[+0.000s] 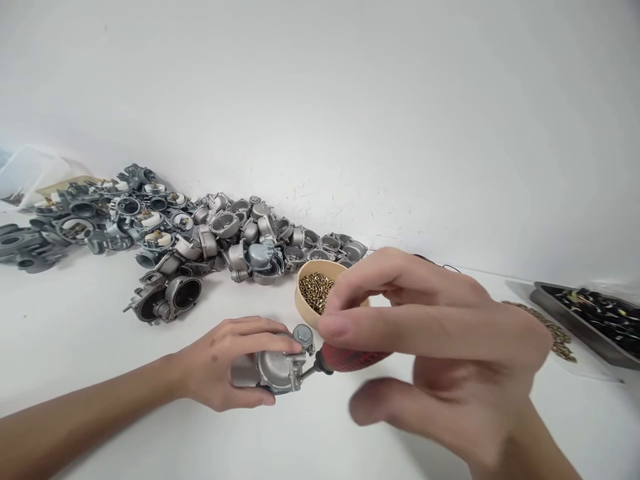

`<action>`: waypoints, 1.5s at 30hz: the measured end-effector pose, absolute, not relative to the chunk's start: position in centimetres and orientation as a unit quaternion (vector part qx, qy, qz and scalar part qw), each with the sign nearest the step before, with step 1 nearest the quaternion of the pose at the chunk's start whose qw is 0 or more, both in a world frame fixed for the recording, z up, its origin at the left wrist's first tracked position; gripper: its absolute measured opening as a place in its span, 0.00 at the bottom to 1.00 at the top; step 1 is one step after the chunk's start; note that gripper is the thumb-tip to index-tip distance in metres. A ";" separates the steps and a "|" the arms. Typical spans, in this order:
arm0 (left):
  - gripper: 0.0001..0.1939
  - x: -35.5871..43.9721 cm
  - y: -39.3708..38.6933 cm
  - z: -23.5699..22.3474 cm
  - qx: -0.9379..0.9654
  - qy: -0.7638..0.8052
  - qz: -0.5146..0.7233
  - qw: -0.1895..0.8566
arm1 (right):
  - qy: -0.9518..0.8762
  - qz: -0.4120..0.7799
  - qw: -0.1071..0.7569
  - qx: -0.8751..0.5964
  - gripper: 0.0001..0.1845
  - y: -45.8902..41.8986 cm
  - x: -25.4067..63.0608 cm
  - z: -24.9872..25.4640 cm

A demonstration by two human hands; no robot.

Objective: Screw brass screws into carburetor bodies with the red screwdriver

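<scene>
My left hand [227, 363] is closed around a grey metal carburetor body [277, 368] and holds it down on the white table. My right hand [430, 347] grips the red handle of a screwdriver [353, 359] between thumb and fingers. The screwdriver's dark shaft points left into the side of the carburetor body. A small beige bowl [303, 308] full of brass screws [315, 288] stands just behind the two hands, partly hidden by my right fingers.
A long heap of grey carburetor parts [165, 227] runs along the wall at the back left. A dark metal tray [587, 323] with black parts sits at the right edge, with loose brass screws [553, 330] beside it. Clear plastic bags [30, 173] lie far left.
</scene>
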State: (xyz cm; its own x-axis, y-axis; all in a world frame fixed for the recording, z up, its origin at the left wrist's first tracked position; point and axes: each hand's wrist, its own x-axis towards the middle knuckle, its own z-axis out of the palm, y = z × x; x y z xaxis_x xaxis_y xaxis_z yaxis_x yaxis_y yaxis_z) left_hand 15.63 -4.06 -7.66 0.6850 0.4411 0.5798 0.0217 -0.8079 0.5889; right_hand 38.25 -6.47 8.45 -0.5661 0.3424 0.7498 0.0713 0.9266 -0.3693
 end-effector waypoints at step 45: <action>0.31 15.5 -4.1 -8.2 0.876 0.124 0.383 0.266 | -0.869 0.162 0.450 -0.124 0.14 -6.4 38.1 7.8</action>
State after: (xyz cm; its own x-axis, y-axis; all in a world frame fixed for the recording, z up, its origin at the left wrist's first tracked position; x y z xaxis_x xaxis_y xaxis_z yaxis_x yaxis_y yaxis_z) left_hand 15.54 -4.09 -8.16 0.6762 0.4215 0.6043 0.0136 -0.8272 0.5617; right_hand 38.07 -6.36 7.78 -0.5644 0.3608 0.7425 0.0689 0.9169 -0.3931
